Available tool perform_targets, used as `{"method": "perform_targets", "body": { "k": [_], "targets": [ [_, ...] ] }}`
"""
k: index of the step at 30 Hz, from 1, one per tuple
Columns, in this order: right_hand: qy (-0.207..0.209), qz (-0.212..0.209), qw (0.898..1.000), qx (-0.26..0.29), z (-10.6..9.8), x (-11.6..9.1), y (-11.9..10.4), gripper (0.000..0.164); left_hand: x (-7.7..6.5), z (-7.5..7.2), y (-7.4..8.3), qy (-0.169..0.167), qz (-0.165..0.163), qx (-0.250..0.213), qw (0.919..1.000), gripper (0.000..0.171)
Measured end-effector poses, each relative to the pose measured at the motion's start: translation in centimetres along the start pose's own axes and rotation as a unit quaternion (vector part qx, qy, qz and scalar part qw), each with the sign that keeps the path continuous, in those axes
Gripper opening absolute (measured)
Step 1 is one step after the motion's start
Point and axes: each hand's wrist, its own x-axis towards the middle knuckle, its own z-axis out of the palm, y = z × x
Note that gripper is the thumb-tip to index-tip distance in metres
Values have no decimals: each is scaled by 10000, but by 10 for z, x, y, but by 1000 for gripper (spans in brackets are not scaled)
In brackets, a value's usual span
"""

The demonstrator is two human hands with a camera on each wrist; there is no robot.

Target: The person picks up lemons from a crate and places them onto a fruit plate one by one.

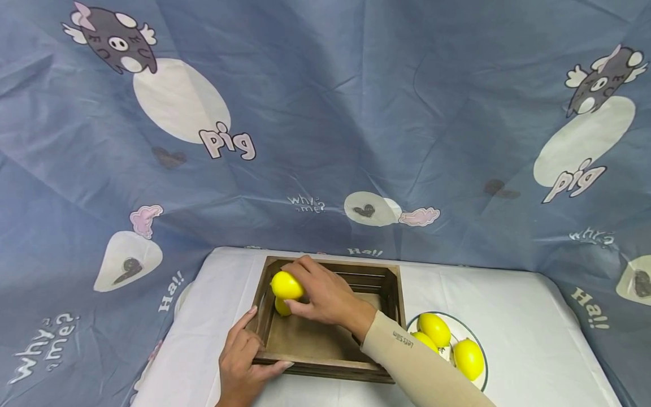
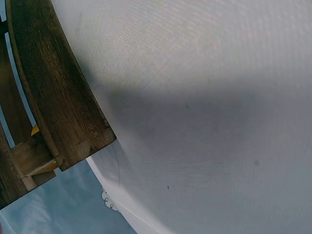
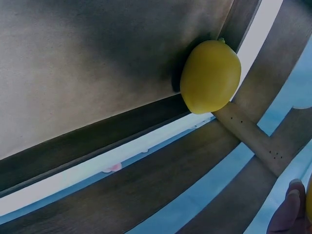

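Note:
Over the left part of a brown wooden crate [image 1: 325,342], my right hand [image 1: 325,291] grips a yellow lemon [image 1: 287,285]. A second lemon [image 1: 282,307], partly hidden under the held one, lies inside the crate. In the right wrist view this lemon [image 3: 211,75] sits against the slatted corner, while the fingertips [image 3: 288,209] and a sliver of the held lemon [image 3: 309,202] show at the right edge. My left hand [image 1: 243,356] rests on the crate's near left corner, thumb along the front rim and index finger on the left side. The left wrist view leaves that hand out.
Right of the crate stands a white plate [image 1: 480,377] with a dark rim, bearing several lemons [image 1: 469,359]; my right forearm covers part of it. A white cloth [image 1: 534,322] covers the table. Blue printed fabric [image 1: 325,113] hangs behind and at the sides.

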Motion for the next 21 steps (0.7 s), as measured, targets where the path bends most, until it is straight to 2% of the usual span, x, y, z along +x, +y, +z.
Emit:
{"method": "perform_targets", "body": {
  "k": [21],
  "targets": [
    [113,-110,9998,-98,1,1,-1,60,3,1,0,137,58,68,9999,71]
  ]
}}
